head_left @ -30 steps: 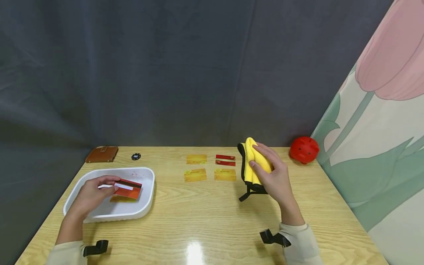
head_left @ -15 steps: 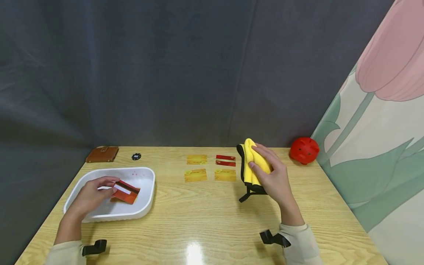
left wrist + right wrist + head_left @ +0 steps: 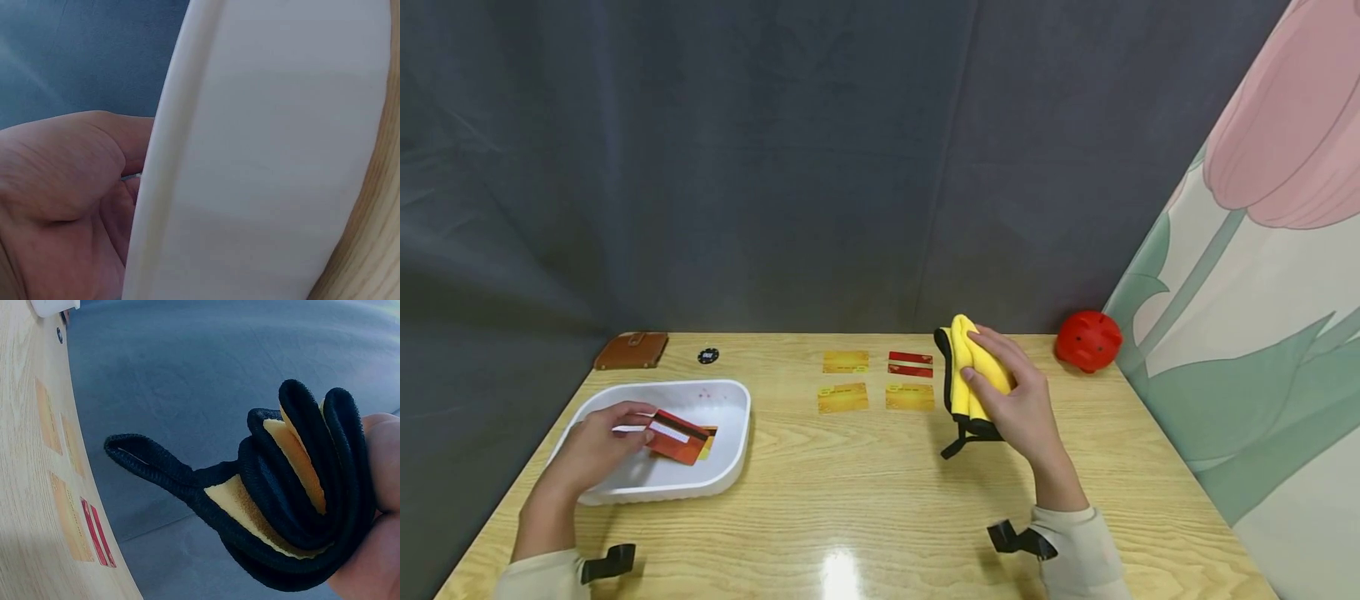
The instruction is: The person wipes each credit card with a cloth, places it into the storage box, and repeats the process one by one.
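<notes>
Over the white tray (image 3: 727, 412), my left hand (image 3: 593, 446) pinches one end of a red card (image 3: 677, 436) between thumb and fingers. The card bears a dark stripe and a white strip. Part of a yellow card (image 3: 707, 446) shows beneath it in the tray. In the left wrist view, the tray's wall (image 3: 269, 137) hides the fingertips of that hand (image 3: 56, 181). My right hand (image 3: 1018, 408) grips a folded yellow cloth (image 3: 973, 375) with black edging, held above the table. Its folds and black hanging loop (image 3: 150, 459) show in the right wrist view.
Three yellow cards (image 3: 842, 398) and a red card (image 3: 911, 364) lie in two rows on the wooden table (image 3: 850, 483). A brown wallet (image 3: 631, 350) and a black chip (image 3: 708, 356) sit behind the tray. A red piggy bank (image 3: 1087, 342) stands at the back right.
My left hand has drawn back a little to the left with the red card, which has turned slightly, uncovering part of the yellow card beneath. The right hand and cloth have hardly moved.
</notes>
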A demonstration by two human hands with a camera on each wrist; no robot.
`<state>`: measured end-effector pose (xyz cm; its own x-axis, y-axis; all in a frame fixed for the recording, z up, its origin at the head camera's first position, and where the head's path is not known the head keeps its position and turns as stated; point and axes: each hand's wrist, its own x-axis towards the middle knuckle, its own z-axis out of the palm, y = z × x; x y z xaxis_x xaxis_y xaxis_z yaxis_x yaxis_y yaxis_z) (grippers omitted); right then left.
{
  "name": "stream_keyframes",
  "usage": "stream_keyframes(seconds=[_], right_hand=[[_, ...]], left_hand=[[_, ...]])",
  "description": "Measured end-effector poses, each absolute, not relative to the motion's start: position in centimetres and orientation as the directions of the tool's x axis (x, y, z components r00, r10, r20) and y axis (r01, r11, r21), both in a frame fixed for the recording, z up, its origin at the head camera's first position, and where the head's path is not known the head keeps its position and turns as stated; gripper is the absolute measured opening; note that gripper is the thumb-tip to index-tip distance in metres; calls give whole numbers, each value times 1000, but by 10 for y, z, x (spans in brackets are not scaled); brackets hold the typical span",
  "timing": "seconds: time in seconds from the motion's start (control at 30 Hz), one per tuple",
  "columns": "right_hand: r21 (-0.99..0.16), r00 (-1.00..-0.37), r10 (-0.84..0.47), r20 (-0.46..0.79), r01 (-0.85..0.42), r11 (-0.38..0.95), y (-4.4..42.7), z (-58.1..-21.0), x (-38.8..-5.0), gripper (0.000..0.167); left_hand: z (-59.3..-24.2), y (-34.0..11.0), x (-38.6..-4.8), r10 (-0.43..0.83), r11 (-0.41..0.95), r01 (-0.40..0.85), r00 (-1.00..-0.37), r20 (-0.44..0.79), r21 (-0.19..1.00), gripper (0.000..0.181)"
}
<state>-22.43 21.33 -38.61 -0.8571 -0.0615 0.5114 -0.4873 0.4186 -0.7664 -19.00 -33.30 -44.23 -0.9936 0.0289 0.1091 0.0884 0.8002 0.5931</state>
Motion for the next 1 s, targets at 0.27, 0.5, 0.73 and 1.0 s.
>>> stream_keyframes(seconds=[0.27,0.5,0.73,1.0], right_hand=[[-766,-856,-69,512,-491,414,213,-387,-225,48],[-765,-854,-67,516,-494,414,214,-387,-225,47],[-775,-860,-44,509,-479,412,218,-386,-223,49],[-782,-860,-35,509,-479,397,220,-383,-223,50]], left_hand=[[-447,-340,-186,38,728,156,-982,187,668,35],[-440,-335,-187,30,720,152,-981,189,677,35],[-419,-295,-193,82,684,224,-969,233,694,34],[-394,-224,-206,171,596,271,-963,211,756,30]])
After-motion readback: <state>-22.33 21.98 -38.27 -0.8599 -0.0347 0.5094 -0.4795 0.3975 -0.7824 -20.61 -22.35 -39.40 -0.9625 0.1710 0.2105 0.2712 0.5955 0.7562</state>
